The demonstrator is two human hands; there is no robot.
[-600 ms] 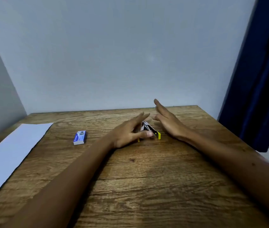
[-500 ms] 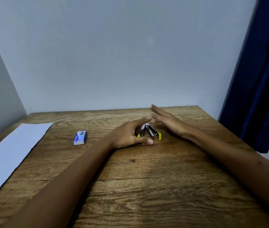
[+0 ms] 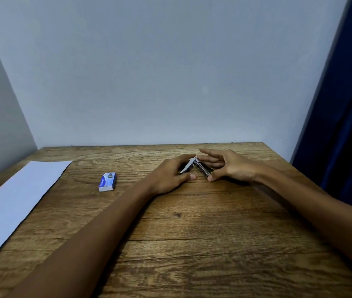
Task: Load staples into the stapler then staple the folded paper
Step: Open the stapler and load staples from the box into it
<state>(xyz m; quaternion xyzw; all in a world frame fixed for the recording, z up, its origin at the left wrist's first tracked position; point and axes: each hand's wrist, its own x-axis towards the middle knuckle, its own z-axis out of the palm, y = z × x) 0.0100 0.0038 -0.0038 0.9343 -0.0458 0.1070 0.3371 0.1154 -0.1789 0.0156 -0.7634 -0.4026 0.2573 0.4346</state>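
A small black and yellow stapler (image 3: 196, 167) stands hinged apart like an upside-down V on the far middle of the wooden table (image 3: 192, 233). My left hand (image 3: 170, 176) grips its left half, thumb in front. My right hand (image 3: 226, 165) holds its right half between thumb and fingers. A small blue and white staple box (image 3: 107, 182) lies flat to the left of my left hand. The folded white paper (image 3: 15, 201) lies along the table's left edge.
A grey wall rises right behind the table's far edge and on the left. A dark blue curtain (image 3: 343, 104) hangs beside the table's right edge.
My right hand has come down from hovering with flat fingers and closed on the stapler's right half. My left hand has curled tighter on the left half.
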